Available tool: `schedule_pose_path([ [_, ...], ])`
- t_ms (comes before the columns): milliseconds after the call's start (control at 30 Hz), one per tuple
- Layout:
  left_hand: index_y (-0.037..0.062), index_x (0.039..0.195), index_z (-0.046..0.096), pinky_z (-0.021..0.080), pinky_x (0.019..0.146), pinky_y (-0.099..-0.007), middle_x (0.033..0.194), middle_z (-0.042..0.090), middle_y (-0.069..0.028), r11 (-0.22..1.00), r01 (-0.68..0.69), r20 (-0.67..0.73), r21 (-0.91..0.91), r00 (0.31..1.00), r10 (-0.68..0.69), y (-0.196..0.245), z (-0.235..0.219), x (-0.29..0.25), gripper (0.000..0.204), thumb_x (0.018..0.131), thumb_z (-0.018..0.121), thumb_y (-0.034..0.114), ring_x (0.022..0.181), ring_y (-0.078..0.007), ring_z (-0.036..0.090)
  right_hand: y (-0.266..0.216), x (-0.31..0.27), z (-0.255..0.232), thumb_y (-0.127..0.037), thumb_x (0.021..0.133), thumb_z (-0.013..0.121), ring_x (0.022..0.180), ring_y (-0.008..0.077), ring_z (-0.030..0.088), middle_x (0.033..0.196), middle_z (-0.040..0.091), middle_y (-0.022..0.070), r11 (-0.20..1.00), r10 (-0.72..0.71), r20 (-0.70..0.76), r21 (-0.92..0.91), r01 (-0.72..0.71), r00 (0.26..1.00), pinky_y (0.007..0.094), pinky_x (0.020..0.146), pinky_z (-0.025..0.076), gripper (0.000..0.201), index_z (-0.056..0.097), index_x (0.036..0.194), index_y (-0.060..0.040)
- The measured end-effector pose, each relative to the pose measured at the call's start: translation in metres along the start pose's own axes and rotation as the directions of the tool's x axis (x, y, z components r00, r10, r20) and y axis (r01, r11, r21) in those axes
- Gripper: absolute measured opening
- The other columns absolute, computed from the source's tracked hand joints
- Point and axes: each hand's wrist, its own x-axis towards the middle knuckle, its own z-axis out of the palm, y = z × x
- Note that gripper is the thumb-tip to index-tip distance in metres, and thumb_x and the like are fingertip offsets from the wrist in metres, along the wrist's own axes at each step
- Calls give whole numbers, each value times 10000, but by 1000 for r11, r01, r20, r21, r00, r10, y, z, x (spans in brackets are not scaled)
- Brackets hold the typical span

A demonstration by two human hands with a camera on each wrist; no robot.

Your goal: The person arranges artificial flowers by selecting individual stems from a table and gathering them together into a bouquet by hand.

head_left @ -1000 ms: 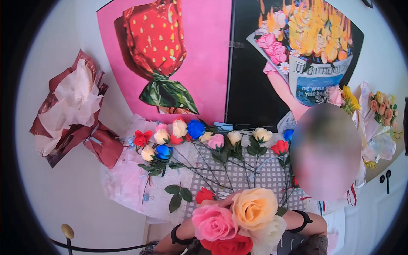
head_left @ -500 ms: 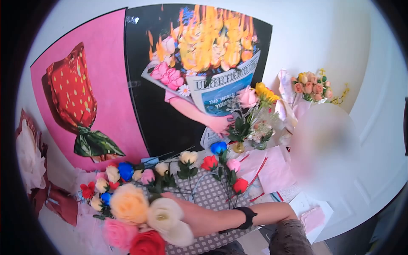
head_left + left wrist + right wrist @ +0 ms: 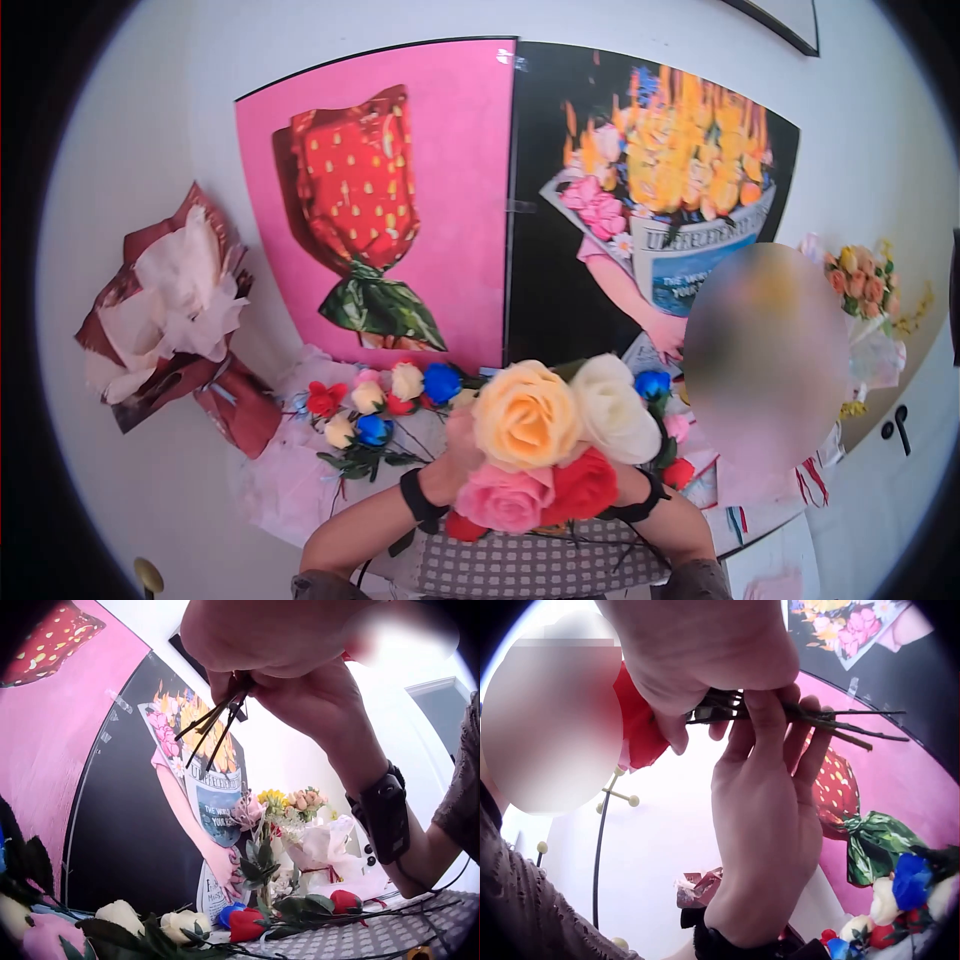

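Note:
Peach [image 3: 527,415], white [image 3: 615,410], pink [image 3: 505,497] and red [image 3: 582,485] roses form a bunch in the head view. Behind the blooms, the left hand [image 3: 463,438] and right hand [image 3: 630,486] are mostly hidden. Seen from the right wrist, the left hand [image 3: 765,802] curls its fingers round the dark stems [image 3: 840,727], while the right hand [image 3: 705,652] grips them nearer the red bloom [image 3: 639,724]. Bare stem ends [image 3: 206,731] stick out below the left hand [image 3: 262,634] in the left wrist view, with the right hand [image 3: 319,697] close against it.
Loose roses, among them a blue one [image 3: 442,383], lie across the table [image 3: 500,565]. A wrapped bouquet [image 3: 185,290] stands at the left, and peach flowers [image 3: 865,285] at the right. Two posters [image 3: 460,200] cover the wall behind. A blurred patch hides part of the right side.
The head view has swung back to the left since half a second ago. The bunch is now higher and centred before the body, its blooms turned, and both arms reach it where only one showed.

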Motion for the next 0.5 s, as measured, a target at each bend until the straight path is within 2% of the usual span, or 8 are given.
schedule_pose_path([
  [67, 26, 1061, 649, 516, 668, -314, 902, 666, -110, 994, -46, -20, 102, 999, 49, 3, -8, 1, 373, 731, 739, 176, 755, -230, 661, 11, -1, -24, -206, 829, 730, 1167, 262, 522, 1306, 513, 119, 996, 86, 7, -15, -86, 996, 354, 1011, 407, 499, 521, 1264, -78],
  [133, 24, 1052, 656, 517, 664, -315, 894, 669, -112, 985, -66, -28, 160, 997, 71, 10, -8, 8, 372, 725, 746, 177, 748, -232, 664, 20, 9, -15, -203, 837, 722, 1169, 259, 520, 1310, 513, 116, 984, 175, 4, -36, -175, 985, 350, 1016, 403, 479, 530, 1258, -80],
  [200, 37, 840, 661, 483, 608, -345, 849, 667, -111, 996, -19, 15, 89, 1000, 18, 16, -9, 11, 277, 633, 786, 171, 712, -276, 653, 15, 9, -15, -162, 862, 695, 1136, 233, 536, 1289, 522, 112, 984, 157, -1, -85, -156, 988, 337, 1013, 407, 484, 490, 1295, -93],
  [233, 44, 828, 663, 451, 579, -350, 806, 660, -101, 994, 4, 3, 112, 1000, -5, 14, -7, 10, 238, 657, 767, 173, 683, -274, 643, 15, 8, -14, -185, 866, 681, 1144, 238, 531, 1291, 519, 116, 985, 167, -33, -36, -168, 985, 343, 1018, 404, 482, 486, 1296, -88],
  [333, 44, 825, 666, 466, 603, -350, 796, 658, -106, 994, 18, 39, 108, 999, -22, 6, -6, -1, 215, 674, 752, 171, 691, -278, 646, 17, 8, -13, -254, 878, 640, 1166, 254, 515, 1297, 508, 127, 975, 206, -128, 115, -192, 970, 360, 1030, 392, 485, 475, 1297, -73],
  [467, 62, 808, 668, 480, 628, -354, 773, 652, -95, 985, 39, -30, 168, 999, -34, 10, 1, -9, 183, 693, 738, 186, 701, -284, 646, 21, 7, -9, -345, 895, 585, 1196, 275, 494, 1305, 494, 142, 926, 273, -216, 321, -196, 938, 383, 1046, 376, 514, 461, 1300, -54],
  [500, 65, 854, 675, 480, 630, -342, 800, 660, -94, 989, -52, -87, 136, 994, 64, -3, 5, -13, 198, 712, 725, 193, 716, -269, 650, 23, 7, -8, -368, 899, 571, 1203, 280, 489, 1307, 491, 145, 907, 293, -228, 373, -195, 928, 389, 1050, 372, 525, 457, 1300, -49],
])
